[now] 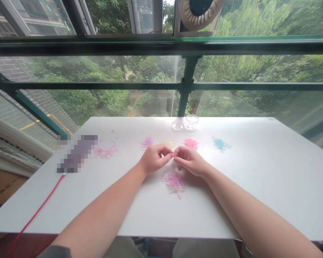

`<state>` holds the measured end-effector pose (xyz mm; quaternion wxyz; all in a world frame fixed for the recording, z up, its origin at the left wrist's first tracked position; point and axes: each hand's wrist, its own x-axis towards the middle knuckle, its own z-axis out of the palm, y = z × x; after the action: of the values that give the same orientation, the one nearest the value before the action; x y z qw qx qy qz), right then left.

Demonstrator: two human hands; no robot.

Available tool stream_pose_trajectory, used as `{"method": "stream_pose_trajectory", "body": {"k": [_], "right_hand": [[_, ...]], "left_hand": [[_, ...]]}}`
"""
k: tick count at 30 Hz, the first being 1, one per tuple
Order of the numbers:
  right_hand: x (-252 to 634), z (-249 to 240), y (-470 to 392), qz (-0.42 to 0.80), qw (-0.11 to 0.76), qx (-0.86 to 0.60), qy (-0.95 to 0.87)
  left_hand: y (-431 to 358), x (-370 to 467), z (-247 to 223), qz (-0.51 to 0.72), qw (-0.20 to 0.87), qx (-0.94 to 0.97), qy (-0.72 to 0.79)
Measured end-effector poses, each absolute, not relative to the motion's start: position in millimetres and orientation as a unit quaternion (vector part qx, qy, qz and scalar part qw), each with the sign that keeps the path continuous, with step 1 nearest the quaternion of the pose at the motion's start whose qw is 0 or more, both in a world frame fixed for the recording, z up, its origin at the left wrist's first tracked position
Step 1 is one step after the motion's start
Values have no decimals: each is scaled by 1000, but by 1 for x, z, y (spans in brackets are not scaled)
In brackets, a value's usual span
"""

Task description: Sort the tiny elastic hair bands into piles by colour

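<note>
My left hand (156, 157) and my right hand (191, 160) meet fingertip to fingertip over the middle of the white table. Both are closed in a pinch on a tiny pink piece (173, 155), mostly covered by the fingers, so its exact kind is unclear. Just below them lies a pile of thin purple-pink plastic pieces (174, 183), some looking like small loops. Behind the hands are a purple pile (147, 143), a pale yellow pile (167, 144) partly hidden by my left hand, and a pink pile (191, 144). A teal pile (221, 144) is farther right.
Pink and pale pieces (108, 151) are scattered at the left, beside a blurred-out phone-shaped object (78, 154) with a red cable (40, 211). A clear round container (191, 122) and a clear lid (177, 126) stand at the table's (271, 179) far edge, before a green railing (123, 46).
</note>
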<state>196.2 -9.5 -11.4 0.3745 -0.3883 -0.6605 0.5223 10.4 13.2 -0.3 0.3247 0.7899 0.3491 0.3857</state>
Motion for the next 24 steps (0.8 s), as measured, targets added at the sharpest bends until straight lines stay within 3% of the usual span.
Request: {"method": "stream_pose_trajectory", "body": {"k": [24], "right_hand": [[196, -7, -9, 491, 419, -398, -652]], "left_hand": [[17, 7, -4, 371, 332, 786, 367]]}}
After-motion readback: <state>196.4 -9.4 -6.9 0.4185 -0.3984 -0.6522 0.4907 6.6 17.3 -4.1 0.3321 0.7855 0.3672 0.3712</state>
